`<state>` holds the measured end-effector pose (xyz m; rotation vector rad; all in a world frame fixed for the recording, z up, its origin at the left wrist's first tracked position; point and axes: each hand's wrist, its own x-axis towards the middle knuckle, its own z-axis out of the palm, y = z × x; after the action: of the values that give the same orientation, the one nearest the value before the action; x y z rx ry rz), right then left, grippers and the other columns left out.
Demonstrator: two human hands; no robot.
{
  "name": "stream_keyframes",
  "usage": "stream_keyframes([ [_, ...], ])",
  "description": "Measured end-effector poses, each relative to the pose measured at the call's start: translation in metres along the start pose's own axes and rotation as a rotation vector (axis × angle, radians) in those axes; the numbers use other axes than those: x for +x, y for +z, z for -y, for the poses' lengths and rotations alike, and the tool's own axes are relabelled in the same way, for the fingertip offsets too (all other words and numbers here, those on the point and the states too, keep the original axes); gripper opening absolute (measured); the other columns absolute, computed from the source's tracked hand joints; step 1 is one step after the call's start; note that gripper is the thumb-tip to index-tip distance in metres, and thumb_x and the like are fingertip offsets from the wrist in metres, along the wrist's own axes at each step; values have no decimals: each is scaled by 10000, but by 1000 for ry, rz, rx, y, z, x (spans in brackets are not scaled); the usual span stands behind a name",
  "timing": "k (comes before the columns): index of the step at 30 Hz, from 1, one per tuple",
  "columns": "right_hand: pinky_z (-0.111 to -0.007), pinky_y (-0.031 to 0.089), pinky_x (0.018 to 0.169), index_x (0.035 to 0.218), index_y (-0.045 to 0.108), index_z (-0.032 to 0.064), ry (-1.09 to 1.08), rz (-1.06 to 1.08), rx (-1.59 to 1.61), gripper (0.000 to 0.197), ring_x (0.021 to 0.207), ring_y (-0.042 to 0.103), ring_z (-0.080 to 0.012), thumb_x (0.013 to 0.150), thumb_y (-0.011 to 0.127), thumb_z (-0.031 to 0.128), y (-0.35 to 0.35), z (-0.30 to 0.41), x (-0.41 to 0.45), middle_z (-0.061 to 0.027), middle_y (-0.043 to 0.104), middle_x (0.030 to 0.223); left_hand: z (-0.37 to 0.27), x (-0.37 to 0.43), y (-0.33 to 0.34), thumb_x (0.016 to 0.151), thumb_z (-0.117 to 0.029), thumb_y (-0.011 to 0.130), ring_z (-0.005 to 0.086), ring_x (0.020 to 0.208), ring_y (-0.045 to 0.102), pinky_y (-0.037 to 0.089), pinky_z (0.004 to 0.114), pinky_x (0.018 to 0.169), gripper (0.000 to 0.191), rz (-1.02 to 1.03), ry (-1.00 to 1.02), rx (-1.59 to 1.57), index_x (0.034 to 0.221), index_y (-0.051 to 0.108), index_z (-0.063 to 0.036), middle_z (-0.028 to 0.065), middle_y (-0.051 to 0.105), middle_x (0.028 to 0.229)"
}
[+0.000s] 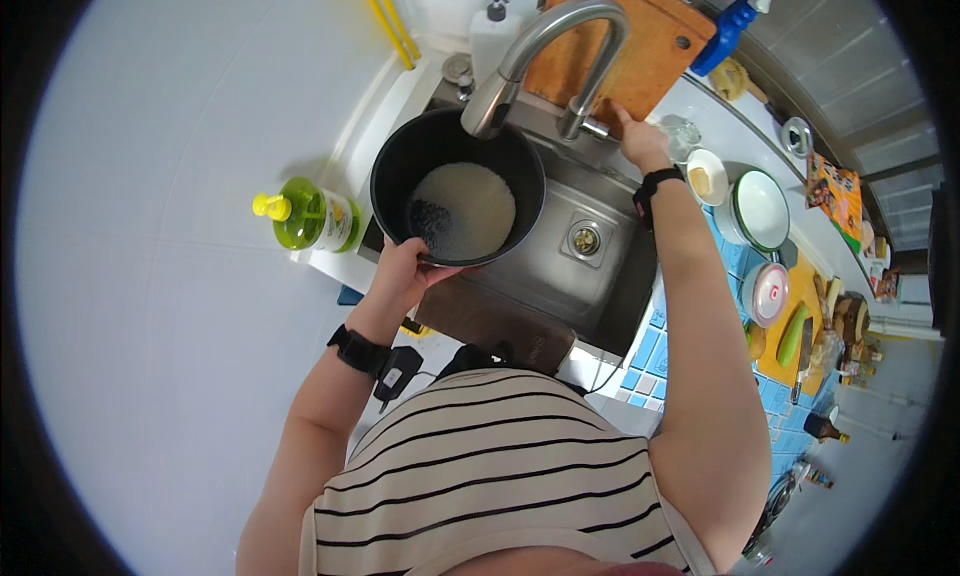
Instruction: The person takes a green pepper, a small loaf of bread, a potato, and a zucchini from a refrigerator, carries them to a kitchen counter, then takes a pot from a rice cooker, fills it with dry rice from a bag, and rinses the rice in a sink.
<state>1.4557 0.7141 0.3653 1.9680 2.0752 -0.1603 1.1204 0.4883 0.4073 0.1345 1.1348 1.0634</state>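
My left hand (409, 272) holds the near rim of a dark cooking pot (390, 156) over the left part of a stainless steel sink (555, 283). White rice grains (472, 208) lie at the pot's bottom, with a patch of dark bottom showing on the left. The head of a gooseneck faucet (491, 107) hangs over the pot's far rim; no running water can be made out. My right hand (641, 140) reaches behind the sink, a finger extended beside the faucet's base and lever (595, 128), against the lower edge of a wooden cutting board (622, 58). Whether it touches the lever is unclear.
A green dish soap bottle (304, 216) stands left of the sink, a white pump bottle (491, 39) behind it. Right of the sink are a glass (681, 137), a small bowl (707, 177), an enamel bowl (763, 210), a lidded container (766, 294) and a knife (804, 354) on a yellow board.
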Motion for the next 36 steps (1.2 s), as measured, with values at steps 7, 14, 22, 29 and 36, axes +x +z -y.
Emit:
stream_keyframes([
  [7, -383, 470, 787, 1382, 141, 270, 34, 2, 39, 634, 937, 595, -284, 819, 393, 124, 6, 4, -4, -162, 595, 1042, -4, -1, 10, 723, 89, 341, 371, 951, 550, 547, 475, 712, 571, 0, 47, -20, 1242, 189, -96, 204, 415, 1148],
  [14, -417, 463, 789, 1368, 173, 169, 70, -38, 222, 656, 910, 590, -332, 781, 462, 120, 27, 2, -11, -218, 582, 1022, -1, -6, 21, 745, 55, 368, 353, 940, 555, 555, 435, 713, 419, -83, 132, 23, 1162, 335, 30, 219, 485, 1066],
  [22, -365, 528, 619, 1198, 373, 65, -164, 723, 1685, 540, 707, 590, -213, 810, 575, 381, 24, 109, -113, -140, 550, 981, 8, -3, 20, 725, 81, 353, 371, 964, 540, 559, 469, 683, 556, -77, 202, 122, 1242, 251, -97, 214, 420, 1150],
  [29, -459, 555, 657, 1068, 438, -49, -69, 899, 1867, 317, 800, 588, -334, 754, 431, -10, 20, 143, -108, -175, 533, 968, 14, 17, 1, 751, 73, 363, 372, 955, 541, 557, 461, 692, 527, -88, 261, 64, 1241, 234, -72, 219, 430, 1134],
  [36, -463, 554, 617, 1105, 413, -41, -37, 750, 1837, 363, 808, 588, -344, 742, 402, -43, 15, 126, -122, -190, 538, 982, 23, 27, 4, 744, 55, 385, 323, 862, 593, 550, 450, 680, 545, -64, 172, 81, 1251, 262, -102, 194, 486, 1088],
])
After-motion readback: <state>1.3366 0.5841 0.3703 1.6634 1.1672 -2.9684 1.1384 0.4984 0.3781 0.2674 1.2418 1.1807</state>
